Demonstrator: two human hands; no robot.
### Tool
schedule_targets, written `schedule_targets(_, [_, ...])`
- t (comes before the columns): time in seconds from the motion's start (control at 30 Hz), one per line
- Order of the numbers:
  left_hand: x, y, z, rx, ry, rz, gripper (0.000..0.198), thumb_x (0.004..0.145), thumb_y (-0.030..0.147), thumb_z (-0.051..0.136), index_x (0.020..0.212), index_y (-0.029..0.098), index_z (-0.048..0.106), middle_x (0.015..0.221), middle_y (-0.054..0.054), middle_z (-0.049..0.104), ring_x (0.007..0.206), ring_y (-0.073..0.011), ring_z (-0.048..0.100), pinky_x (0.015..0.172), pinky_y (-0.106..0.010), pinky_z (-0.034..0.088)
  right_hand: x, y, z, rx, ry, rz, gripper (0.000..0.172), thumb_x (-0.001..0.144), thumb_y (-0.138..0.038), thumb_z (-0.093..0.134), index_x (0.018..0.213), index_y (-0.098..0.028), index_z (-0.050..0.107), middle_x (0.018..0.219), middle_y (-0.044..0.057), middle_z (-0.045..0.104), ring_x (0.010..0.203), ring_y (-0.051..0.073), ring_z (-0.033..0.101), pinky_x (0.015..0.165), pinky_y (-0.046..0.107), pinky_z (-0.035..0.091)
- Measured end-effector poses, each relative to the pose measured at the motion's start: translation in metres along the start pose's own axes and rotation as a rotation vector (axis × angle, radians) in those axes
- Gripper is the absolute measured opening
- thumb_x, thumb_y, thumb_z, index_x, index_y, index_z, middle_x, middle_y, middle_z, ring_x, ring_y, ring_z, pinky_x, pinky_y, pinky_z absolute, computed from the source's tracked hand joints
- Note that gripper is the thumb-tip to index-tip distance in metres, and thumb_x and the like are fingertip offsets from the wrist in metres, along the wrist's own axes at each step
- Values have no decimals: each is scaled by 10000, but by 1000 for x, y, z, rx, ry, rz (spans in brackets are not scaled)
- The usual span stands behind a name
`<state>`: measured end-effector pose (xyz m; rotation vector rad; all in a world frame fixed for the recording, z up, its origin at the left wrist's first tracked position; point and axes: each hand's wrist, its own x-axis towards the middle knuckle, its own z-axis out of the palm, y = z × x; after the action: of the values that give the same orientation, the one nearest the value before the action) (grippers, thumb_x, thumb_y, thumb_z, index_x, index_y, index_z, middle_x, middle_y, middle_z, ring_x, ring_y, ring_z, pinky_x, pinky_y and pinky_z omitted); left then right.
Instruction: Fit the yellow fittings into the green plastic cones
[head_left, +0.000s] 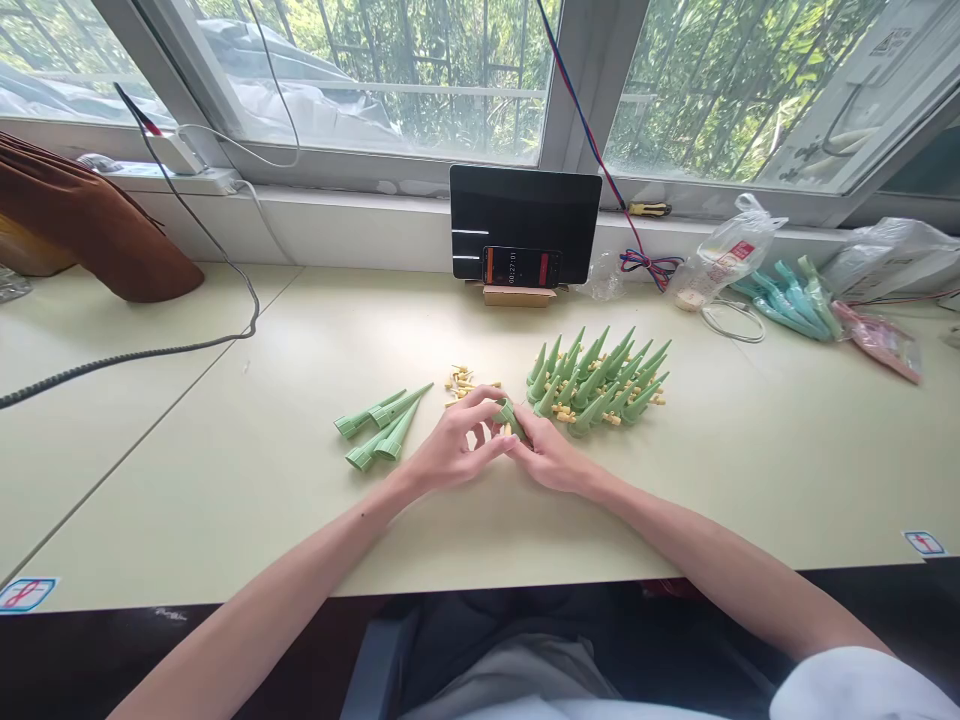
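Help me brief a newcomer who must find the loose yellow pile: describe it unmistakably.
On the pale table, look between the lying green cones at left and the standing green cones at right. Just beyond the left hand is a small pile of yellow pieces. Unlike the yellow bits among the standing cones, these lie loose on the tabletop.

I'm getting bright daylight through the grey-framed glass windows (465, 100), bleaching toward the upper left. The smooth cream tabletop (225, 500) is glowing, while everything under its front edge is sinking into darkness. White streaks are glaring on the flat, glossy black panel (540, 215). Wide-angle distortion is tilting the outer frames; detail between the bare hands (448, 442) is looking soft.
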<state>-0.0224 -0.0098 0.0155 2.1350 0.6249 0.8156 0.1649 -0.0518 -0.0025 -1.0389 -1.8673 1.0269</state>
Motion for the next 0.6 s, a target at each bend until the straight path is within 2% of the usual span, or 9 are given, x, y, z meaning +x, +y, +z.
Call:
schedule_targets(0.33, [0,2,0,-18,14,-2,155,914,293,588,846,154,568,1156,-81,540,745,-86,549,576,-208,518,1,-3,0,21,-12,23,286,983,-463,469,983,-179,503,799,-1,483,668,134,394,579,266,337])
schedule_targets(0.6, [1,2,1,-11,11,2,159,910,302,591,856,156,566,1165,-87,538,757,-92,563,569,-210,520,0,0,0,-21,-12,18,290,999,-459,438,1018,-177,504,771,-13,454,657,129,378,571,257,334])
